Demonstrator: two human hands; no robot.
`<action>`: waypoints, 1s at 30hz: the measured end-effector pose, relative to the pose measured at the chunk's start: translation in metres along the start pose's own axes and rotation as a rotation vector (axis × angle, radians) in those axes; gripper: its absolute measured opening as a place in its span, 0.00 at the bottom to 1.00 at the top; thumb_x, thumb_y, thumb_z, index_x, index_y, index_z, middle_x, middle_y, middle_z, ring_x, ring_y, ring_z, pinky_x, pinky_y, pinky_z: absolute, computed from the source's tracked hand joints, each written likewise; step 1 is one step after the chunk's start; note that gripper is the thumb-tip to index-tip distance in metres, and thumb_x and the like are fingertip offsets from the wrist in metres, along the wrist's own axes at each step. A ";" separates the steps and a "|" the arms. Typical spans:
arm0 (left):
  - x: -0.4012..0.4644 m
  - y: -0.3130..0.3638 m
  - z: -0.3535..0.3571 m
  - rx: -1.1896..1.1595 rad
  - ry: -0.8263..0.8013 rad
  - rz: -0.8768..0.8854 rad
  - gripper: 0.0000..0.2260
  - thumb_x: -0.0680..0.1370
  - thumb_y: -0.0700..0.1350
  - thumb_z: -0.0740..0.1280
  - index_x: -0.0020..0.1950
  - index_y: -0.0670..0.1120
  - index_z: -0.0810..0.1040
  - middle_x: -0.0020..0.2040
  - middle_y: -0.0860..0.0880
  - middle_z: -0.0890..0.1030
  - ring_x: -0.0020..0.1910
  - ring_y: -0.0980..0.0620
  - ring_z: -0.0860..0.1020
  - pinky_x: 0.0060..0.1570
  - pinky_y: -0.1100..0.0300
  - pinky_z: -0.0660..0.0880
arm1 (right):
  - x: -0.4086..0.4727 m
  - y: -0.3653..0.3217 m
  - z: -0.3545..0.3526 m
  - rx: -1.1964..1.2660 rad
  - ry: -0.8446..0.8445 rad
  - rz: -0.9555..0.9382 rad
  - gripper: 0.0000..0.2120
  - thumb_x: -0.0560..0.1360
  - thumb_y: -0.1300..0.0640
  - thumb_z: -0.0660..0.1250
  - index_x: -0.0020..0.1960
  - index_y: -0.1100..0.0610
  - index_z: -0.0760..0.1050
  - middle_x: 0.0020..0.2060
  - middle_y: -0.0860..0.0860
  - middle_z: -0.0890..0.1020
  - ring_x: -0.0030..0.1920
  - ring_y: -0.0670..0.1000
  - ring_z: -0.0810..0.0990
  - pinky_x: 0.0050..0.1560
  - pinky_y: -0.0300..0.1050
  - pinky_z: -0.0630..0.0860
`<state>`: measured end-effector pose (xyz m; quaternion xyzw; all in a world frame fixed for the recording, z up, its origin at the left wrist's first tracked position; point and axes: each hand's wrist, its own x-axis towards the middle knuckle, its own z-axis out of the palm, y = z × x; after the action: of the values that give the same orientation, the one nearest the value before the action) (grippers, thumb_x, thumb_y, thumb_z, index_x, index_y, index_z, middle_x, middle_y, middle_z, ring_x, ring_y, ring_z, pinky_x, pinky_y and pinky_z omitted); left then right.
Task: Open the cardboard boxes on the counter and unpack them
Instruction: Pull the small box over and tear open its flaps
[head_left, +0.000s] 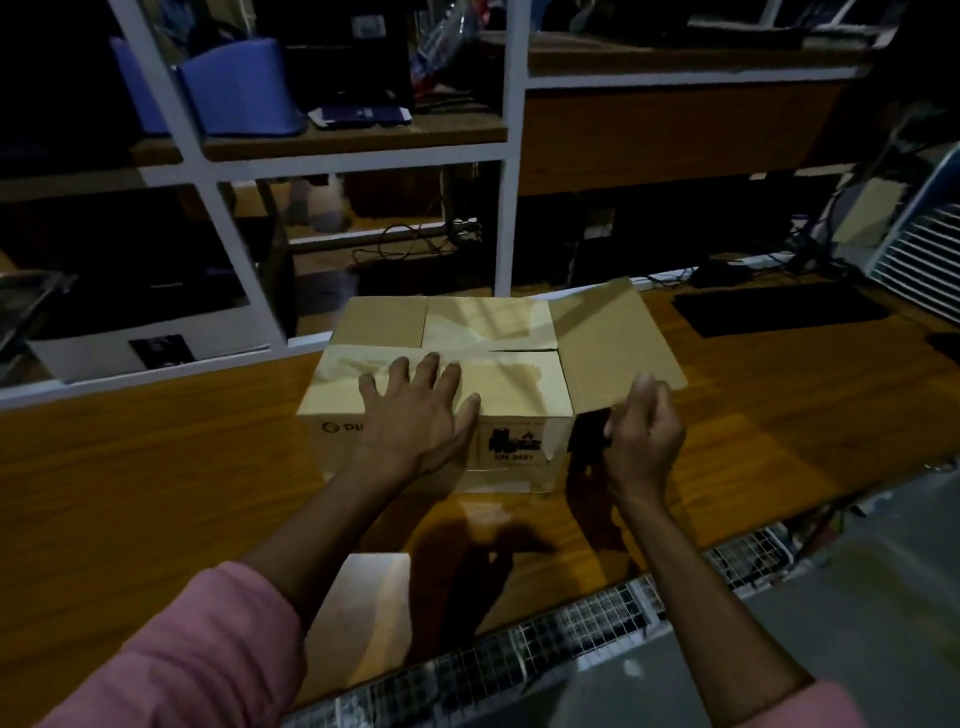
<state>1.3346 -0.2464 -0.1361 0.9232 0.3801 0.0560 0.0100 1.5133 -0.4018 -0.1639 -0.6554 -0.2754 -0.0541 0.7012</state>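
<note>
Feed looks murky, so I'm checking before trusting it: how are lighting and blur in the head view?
Head view: dim, with dark shelves; the box top is lit and hand shadows fall on the counter; right hand motion-blurred, left hand sharp.

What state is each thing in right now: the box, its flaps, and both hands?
Cardboard box: on the counter, partly opened.
Right side flap: swung outward, open.
Near top flap: lying flat, closed.
Far top flap: lying flat, closed.
Left hand: open, palm pressed flat on the box top.
Right hand: curled at the open flap's near edge.
</note>
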 end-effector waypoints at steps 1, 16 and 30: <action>-0.002 0.001 0.000 0.012 0.015 -0.012 0.28 0.81 0.66 0.44 0.76 0.54 0.61 0.79 0.49 0.61 0.77 0.41 0.59 0.68 0.31 0.58 | 0.000 -0.002 0.001 0.024 -0.041 -0.035 0.29 0.81 0.34 0.55 0.40 0.60 0.70 0.29 0.61 0.72 0.30 0.61 0.72 0.30 0.58 0.71; -0.062 -0.037 -0.010 0.017 0.279 -0.242 0.14 0.79 0.52 0.55 0.51 0.47 0.77 0.50 0.48 0.77 0.52 0.47 0.74 0.61 0.37 0.64 | -0.009 -0.024 0.089 -0.344 -0.653 -0.091 0.08 0.81 0.48 0.63 0.51 0.50 0.77 0.53 0.52 0.78 0.55 0.53 0.78 0.49 0.46 0.75; -0.181 -0.236 -0.034 -0.187 0.154 -0.729 0.28 0.80 0.65 0.56 0.70 0.46 0.69 0.73 0.39 0.64 0.60 0.34 0.75 0.57 0.42 0.75 | -0.132 -0.080 0.184 -0.465 -1.159 0.013 0.35 0.80 0.33 0.57 0.82 0.43 0.51 0.82 0.53 0.55 0.81 0.59 0.53 0.76 0.62 0.58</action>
<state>1.0381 -0.2064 -0.1344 0.7155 0.6765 0.1524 0.0846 1.3095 -0.2756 -0.1550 -0.7155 -0.5881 0.2559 0.2770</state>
